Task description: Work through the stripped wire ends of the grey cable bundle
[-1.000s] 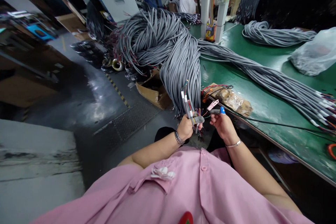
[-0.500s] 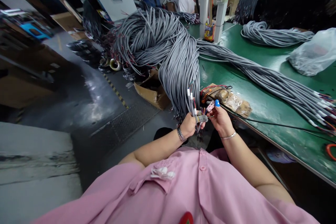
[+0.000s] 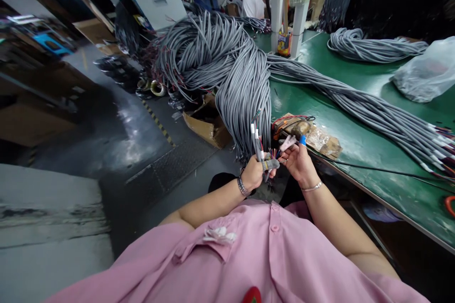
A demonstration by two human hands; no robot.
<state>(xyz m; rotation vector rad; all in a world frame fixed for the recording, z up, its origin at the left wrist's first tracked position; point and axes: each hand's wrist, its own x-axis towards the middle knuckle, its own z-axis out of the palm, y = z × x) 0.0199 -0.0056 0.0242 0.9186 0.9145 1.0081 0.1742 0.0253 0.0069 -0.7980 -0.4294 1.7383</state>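
My left hand (image 3: 255,171), with grey covers on some fingers, is closed round a few grey cables (image 3: 257,143) that have white sleeves. Thin coloured wires (image 3: 273,153) fan out above its fingers. Just to the right, my right hand (image 3: 297,163) pinches a small pale pink tool (image 3: 287,143) between thumb and finger. A blue cover (image 3: 302,140) sits on one of its fingertips. Behind both hands hangs a large bundle of grey cables (image 3: 245,90) over the table's edge.
The green table (image 3: 359,80) carries long grey cables (image 3: 369,116), a wrapped wooden block (image 3: 314,138), a plastic bag (image 3: 428,73) and a white post (image 3: 276,9). A cardboard box (image 3: 208,125) stands on the floor. Across the table sits a person in white (image 3: 253,0).
My right hand has turned and its blue-covered fingertip has moved right. The pink tool has swung to another angle. My left hand has shifted slightly left and down with the cables.
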